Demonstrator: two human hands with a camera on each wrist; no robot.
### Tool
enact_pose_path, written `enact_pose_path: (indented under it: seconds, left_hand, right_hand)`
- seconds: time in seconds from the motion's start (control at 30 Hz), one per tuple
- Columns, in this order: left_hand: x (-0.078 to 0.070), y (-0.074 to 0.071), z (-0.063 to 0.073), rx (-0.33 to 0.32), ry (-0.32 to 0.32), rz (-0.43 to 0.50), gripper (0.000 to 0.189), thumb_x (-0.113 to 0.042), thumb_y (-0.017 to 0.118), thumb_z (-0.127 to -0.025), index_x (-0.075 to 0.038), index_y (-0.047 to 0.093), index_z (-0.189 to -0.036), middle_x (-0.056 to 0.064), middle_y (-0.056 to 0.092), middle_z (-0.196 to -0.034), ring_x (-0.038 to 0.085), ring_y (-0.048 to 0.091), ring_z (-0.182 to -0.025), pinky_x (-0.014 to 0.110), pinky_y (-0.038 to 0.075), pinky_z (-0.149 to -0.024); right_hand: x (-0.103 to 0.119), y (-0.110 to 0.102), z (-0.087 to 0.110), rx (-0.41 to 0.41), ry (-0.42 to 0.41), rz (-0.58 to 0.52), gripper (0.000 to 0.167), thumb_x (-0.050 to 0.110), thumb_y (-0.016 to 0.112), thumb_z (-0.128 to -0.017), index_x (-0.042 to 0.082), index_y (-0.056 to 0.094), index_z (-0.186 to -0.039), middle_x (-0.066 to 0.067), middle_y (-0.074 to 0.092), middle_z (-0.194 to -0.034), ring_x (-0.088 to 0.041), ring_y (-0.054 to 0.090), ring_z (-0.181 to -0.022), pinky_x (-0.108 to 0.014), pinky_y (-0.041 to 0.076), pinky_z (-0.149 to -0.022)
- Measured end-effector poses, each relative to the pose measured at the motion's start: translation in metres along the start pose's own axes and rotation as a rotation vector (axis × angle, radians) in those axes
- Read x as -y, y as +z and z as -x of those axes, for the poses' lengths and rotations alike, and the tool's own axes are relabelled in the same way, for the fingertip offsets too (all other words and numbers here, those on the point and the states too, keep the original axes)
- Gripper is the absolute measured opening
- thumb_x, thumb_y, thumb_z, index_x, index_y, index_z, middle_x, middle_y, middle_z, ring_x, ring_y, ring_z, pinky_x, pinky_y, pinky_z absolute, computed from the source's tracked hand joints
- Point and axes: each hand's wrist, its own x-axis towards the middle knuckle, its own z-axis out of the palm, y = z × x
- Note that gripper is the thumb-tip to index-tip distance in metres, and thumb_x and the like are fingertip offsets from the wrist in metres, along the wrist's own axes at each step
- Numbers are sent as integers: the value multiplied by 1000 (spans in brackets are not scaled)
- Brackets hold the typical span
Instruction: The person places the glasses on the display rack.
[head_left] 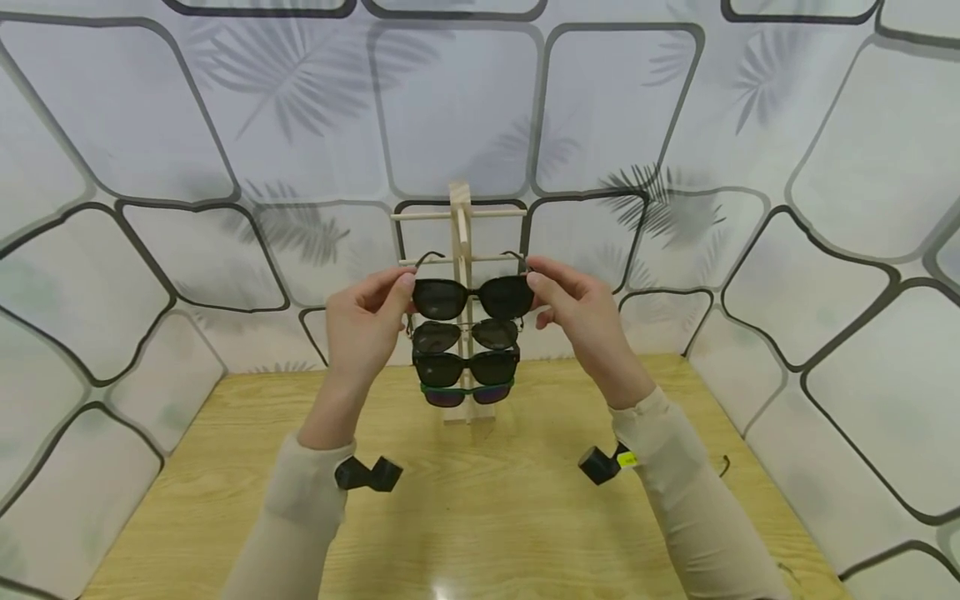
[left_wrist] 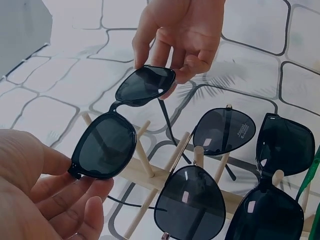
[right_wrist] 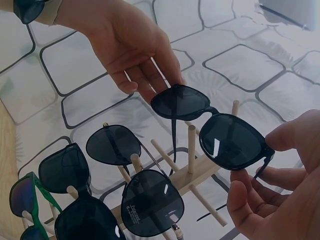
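Note:
Between both hands is a pair of black sunglasses [head_left: 506, 297], level, lenses facing me, temples reaching back toward a wooden rack [head_left: 459, 218]. My left hand [head_left: 362, 327] pinches the frame's left end between thumb and fingers, and my right hand [head_left: 588, 321] pinches the right end. Both wrist views show these sunglasses [left_wrist: 105, 146] [right_wrist: 232, 141] beside the rack's pegs; whether they touch a peg I cannot tell. Lower on the rack hang thin-framed aviator sunglasses [head_left: 437, 337], thick black sunglasses [head_left: 438, 370] and green-framed sunglasses [head_left: 446, 397].
The rack stands on a wood-grain table [head_left: 450, 517], close to a patterned backdrop [head_left: 457, 108] that also rises at both sides. Bare pegs [head_left: 498, 213] stick out at the top of the rack. A thin dark curved piece [head_left: 724, 465] shows beyond the right sleeve.

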Motion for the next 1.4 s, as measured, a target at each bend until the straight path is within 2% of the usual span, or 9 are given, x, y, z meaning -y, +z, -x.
enact_pose_path:
  seconds: [0.1, 0.3, 0.57, 0.77, 0.93, 1.1, 1.4]
  left_hand:
    - [1, 0, -3, 3, -18, -4, 21, -13, 72, -102, -3, 80, -118, 14, 79, -84, 5, 69, -68, 15, 52, -56]
    - [6, 0, -8, 22, -41, 13, 22, -14, 71, -102, -3, 80, -119, 4, 78, -81, -2, 65, -67, 16, 51, -56]
    - [8, -2, -13, 25, -63, 11, 24, -16, 70, -103, -2, 79, -121, -2, 76, -78, -3, 65, -66, 17, 49, -54]
    - [13, -1, -16, 26, -74, 28, 24, -15, 70, -103, -2, 79, -121, -12, 73, -73, -3, 64, -64, 16, 47, -52]
    - [16, -1, -17, 36, -76, 44, 25, -14, 70, -103, -1, 78, -122, -13, 73, -73, -4, 64, -64, 16, 47, -51]
    - [19, -1, -17, 30, -78, 42, 24, -15, 69, -103, -2, 79, -122, -14, 72, -72, -3, 64, -63, 16, 47, -51]
    - [20, 0, -20, 16, -90, 34, 24, -15, 69, -103, -1, 79, -120, -9, 74, -74, -4, 64, -62, 15, 47, -50]
  right_hand:
    - [0, 2, -2, -1, 8, -16, 46, 24, 62, -108, 6, 59, -150, 6, 68, -109, -12, 63, -85, -25, 58, -69]
    - [-1, 3, -5, -2, 24, -19, 45, 28, 63, -108, 11, 61, -150, 3, 68, -106, -14, 63, -86, -27, 58, -69]
    - [0, 7, -8, -5, 27, -31, 45, 26, 62, -108, 8, 60, -150, 4, 68, -103, -16, 63, -87, -25, 57, -66]
    - [-4, 9, -12, -8, 25, -18, 45, 25, 62, -108, 8, 60, -150, 4, 68, -103, -17, 64, -87, -27, 58, -67]
    - [-8, 10, -14, -5, 15, -20, 45, 22, 62, -108, 7, 60, -150, 5, 69, -104, -13, 63, -85, -26, 57, -66]
    - [-12, 9, -16, -1, 15, -16, 45, 24, 62, -108, 9, 59, -151, 6, 69, -104, -14, 64, -87, -26, 57, -66]
    - [-15, 11, -20, 0, 18, -4, 45, 26, 61, -109, 10, 59, -151, 5, 68, -105, -12, 63, -86, -25, 57, -67]
